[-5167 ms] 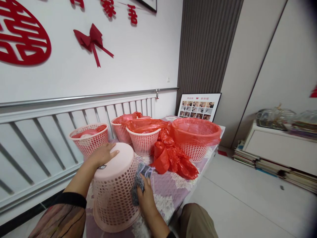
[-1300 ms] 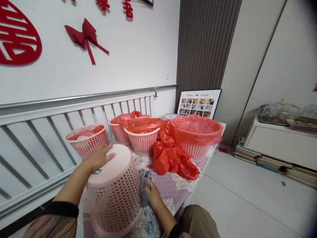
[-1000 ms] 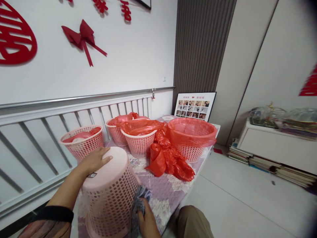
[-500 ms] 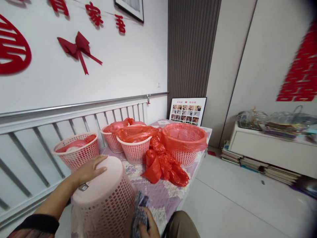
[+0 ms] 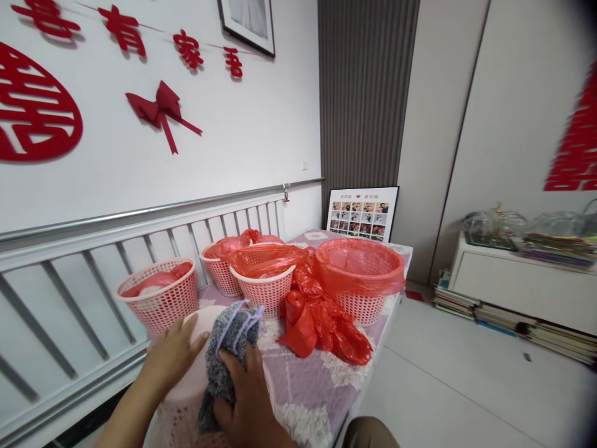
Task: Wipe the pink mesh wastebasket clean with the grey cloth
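An upside-down pale pink plastic basket point(image 5: 185, 387) stands close in front of me, its flat base upward. My left hand point(image 5: 172, 351) lies on that base with the fingers apart, steadying nothing else. A grey fluffy cloth with lilac edging point(image 5: 228, 342) is gripped in my right hand point(image 5: 247, 392), which presses it on the right part of the base. Much of the basket's side is hidden behind my hands and the cloth.
Behind stand a pink basket point(image 5: 161, 298) at left, a bag-lined basket point(image 5: 263, 289) and a wide bag-lined basket point(image 5: 361, 298). A roll of red plastic bags point(image 5: 301, 326) lies on the patterned tablecloth point(image 5: 303, 386). A white radiator point(image 5: 107, 261) runs along the wall.
My right hand has brought the cloth from the basket's right side up onto its base. My left hand stays on the base. The view has shifted slightly.
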`<state>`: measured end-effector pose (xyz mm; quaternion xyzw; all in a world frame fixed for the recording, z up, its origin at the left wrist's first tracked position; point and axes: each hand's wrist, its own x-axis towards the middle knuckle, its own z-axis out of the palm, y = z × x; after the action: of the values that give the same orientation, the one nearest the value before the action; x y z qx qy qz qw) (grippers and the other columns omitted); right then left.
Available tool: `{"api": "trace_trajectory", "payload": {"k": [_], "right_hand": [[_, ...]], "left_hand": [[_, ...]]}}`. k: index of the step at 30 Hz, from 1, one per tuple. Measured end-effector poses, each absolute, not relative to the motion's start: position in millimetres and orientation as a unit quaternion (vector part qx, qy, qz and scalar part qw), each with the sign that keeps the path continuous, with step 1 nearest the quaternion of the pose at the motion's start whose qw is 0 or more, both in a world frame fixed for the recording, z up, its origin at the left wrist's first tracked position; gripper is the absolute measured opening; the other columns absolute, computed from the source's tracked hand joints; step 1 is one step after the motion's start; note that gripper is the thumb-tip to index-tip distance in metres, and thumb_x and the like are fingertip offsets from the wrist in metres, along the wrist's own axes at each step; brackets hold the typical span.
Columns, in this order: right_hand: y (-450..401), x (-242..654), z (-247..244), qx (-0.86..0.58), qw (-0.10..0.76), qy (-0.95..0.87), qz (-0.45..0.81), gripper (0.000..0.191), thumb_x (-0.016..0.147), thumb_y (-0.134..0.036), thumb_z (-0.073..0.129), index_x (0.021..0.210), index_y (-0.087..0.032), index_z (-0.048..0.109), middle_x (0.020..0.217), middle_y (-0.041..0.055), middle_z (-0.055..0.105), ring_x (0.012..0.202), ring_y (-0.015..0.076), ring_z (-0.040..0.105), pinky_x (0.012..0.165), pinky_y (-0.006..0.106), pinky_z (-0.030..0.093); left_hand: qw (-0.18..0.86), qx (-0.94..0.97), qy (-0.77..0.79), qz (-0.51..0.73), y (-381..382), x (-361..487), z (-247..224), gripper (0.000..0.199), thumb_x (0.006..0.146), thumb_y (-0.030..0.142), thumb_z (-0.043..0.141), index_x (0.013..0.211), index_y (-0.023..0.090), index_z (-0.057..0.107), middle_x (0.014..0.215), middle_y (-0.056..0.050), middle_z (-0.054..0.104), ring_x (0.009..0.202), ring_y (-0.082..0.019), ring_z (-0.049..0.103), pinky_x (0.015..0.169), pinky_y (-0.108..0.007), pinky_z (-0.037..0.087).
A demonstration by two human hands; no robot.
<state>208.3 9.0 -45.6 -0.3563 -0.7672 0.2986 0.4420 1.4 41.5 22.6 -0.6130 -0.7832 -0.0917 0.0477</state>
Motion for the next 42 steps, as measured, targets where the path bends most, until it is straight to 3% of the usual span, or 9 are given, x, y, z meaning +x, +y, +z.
{"api": "trace_trajectory", "payload": {"k": [3,10,20,24,27,31,36,39,42], "right_hand": [[22,208,-50,-0.386,0.481,-0.717,0.325,0.071,0.070,-0.010,0.060,0.139,-0.022,0.054,0.155,0.0162,0.036,0.146,0.0387,0.031,0.118,0.061,0.025],[93,214,-47,-0.392,0.531,-0.594,0.460,0.044,0.081,-0.024,0.050,0.121,-0.016,0.066,0.122,0.0120,0.068,0.118,0.0257,0.060,0.110,0.044,0.041],[78,233,-160,-0.461,0.521,-0.522,0.493,0.042,0.073,-0.036,0.056,0.105,-0.014,0.073,0.106,0.0126,0.075,0.106,0.0294,0.068,0.103,0.050,0.046],[53,238,-194,-0.492,0.535,-0.494,0.477,0.047,0.069,-0.034,0.057,0.108,-0.014,0.072,0.111,0.0132,0.074,0.110,0.0319,0.067,0.105,0.053,0.043],[45,231,-186,-0.495,0.551,-0.492,0.458,0.044,0.071,-0.030,0.056,0.109,-0.015,0.073,0.112,0.0120,0.074,0.112,0.0307,0.066,0.105,0.050,0.045],[35,215,-118,-0.467,0.564,-0.519,0.440,0.044,0.077,-0.021,0.054,0.118,-0.018,0.069,0.119,0.0104,0.070,0.116,0.0262,0.063,0.107,0.046,0.045],[16,199,-37,-0.393,0.545,-0.632,0.386,0.059,0.079,-0.014,0.057,0.136,-0.027,0.056,0.146,0.0097,0.050,0.138,0.0270,0.045,0.117,0.051,0.033],[13,193,-52,-0.366,0.551,-0.674,0.329,0.072,0.069,-0.010,0.062,0.139,-0.025,0.055,0.151,0.0109,0.044,0.141,0.0310,0.042,0.117,0.052,0.033],[18,194,-110,-0.418,0.567,-0.635,0.317,0.066,0.073,-0.016,0.062,0.139,-0.023,0.056,0.152,0.0123,0.046,0.140,0.0335,0.044,0.114,0.053,0.039]], "left_hand": [[0.054,-0.640,-0.762,-0.086,45,-3,16,0.061,0.092,0.055,0.037,0.142,0.023,0.050,0.150,-0.016,0.049,0.138,-0.035,0.044,0.109,-0.053,0.036],[0.058,-0.629,-0.772,-0.064,43,-1,19,0.064,0.092,0.058,0.034,0.144,0.024,0.048,0.155,-0.017,0.041,0.137,-0.037,0.045,0.107,-0.056,0.037],[0.050,-0.647,-0.758,-0.070,46,-8,20,0.067,0.093,0.059,0.031,0.145,0.020,0.049,0.154,-0.020,0.041,0.142,-0.038,0.039,0.109,-0.058,0.036],[0.027,-0.681,-0.729,-0.063,57,-20,26,0.070,0.091,0.059,0.035,0.145,0.016,0.049,0.155,-0.020,0.040,0.145,-0.035,0.035,0.116,-0.052,0.031],[0.019,-0.697,-0.714,-0.057,64,-26,29,0.070,0.090,0.059,0.037,0.144,0.016,0.050,0.156,-0.018,0.040,0.146,-0.033,0.035,0.120,-0.049,0.027],[0.027,-0.697,-0.713,-0.069,65,-28,26,0.070,0.090,0.060,0.036,0.144,0.018,0.051,0.156,-0.017,0.039,0.146,-0.033,0.035,0.120,-0.048,0.028],[0.030,-0.695,-0.715,-0.075,65,-31,22,0.069,0.090,0.058,0.039,0.143,0.017,0.051,0.156,-0.018,0.039,0.146,-0.033,0.035,0.119,-0.048,0.029],[0.032,-0.699,-0.709,-0.081,65,-32,22,0.069,0.090,0.059,0.038,0.143,0.017,0.052,0.156,-0.017,0.040,0.146,-0.032,0.035,0.119,-0.048,0.029],[0.036,-0.701,-0.707,-0.085,65,-32,22,0.068,0.090,0.059,0.038,0.142,0.017,0.053,0.155,-0.016,0.043,0.146,-0.031,0.036,0.120,-0.048,0.029]]}}
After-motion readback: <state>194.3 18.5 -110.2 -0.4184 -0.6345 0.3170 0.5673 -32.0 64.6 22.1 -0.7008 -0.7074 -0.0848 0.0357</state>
